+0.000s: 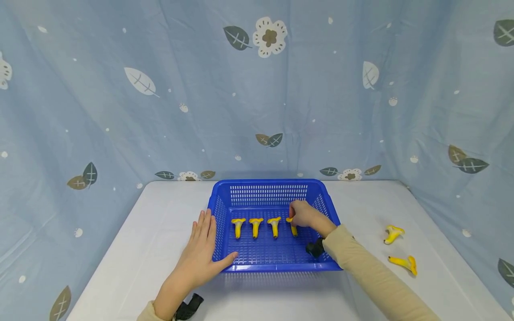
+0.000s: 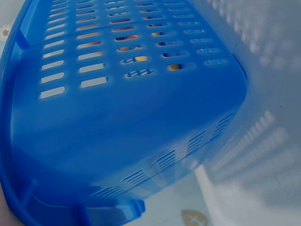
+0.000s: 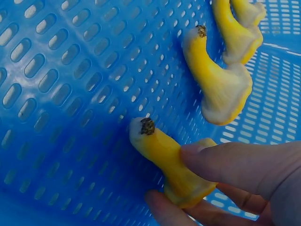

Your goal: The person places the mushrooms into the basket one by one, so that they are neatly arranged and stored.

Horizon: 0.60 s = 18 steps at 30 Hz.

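Inside a blue plastic basket [image 1: 265,268], my right hand [image 1: 306,215] pinches a yellow mushroom [image 1: 294,230], the rightmost of a row. In the right wrist view the thumb and fingers of my right hand [image 3: 235,179] hold its cap end [image 3: 188,187], with the dark-tipped stem free. Three similar mushrooms, the nearest of them [image 1: 275,227], lie to its left, stems toward me. My left hand [image 1: 200,258] rests on the basket's left rim with straight fingers, thumb over the front corner. The left wrist view shows the basket's outer wall [image 2: 117,122].
Two more yellow mushrooms, one [image 1: 393,234] behind the other [image 1: 404,264], lie on the white table [image 1: 365,203] right of the basket. A patterned blue curtain [image 1: 313,116] hangs behind and at the sides. Black wrist straps are on both arms.
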Each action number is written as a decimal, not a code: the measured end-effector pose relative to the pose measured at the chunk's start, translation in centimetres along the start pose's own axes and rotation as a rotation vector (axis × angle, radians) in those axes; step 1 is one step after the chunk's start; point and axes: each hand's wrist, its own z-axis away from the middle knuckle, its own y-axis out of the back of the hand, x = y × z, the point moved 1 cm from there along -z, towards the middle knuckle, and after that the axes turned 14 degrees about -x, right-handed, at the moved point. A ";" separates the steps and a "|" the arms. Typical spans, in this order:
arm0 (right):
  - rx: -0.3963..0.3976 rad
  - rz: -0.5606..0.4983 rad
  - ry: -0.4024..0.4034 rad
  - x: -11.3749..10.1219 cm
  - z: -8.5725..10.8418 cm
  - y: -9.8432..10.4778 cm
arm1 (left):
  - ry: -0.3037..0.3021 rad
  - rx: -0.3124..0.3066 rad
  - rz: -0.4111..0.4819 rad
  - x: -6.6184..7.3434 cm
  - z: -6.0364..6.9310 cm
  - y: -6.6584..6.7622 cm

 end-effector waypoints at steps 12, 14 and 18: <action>0.001 -0.001 -0.006 -0.1 0.4 0.1 | 0.011 -0.026 -0.001 -0.1 -0.1 -0.1; 0.001 -0.010 -0.015 -0.1 0.4 0.2 | 0.006 -0.019 0.000 -0.1 -0.1 -0.1; 0.007 -0.024 -0.039 0.0 0.1 0.0 | -0.001 -0.006 -0.003 0.1 0.0 0.0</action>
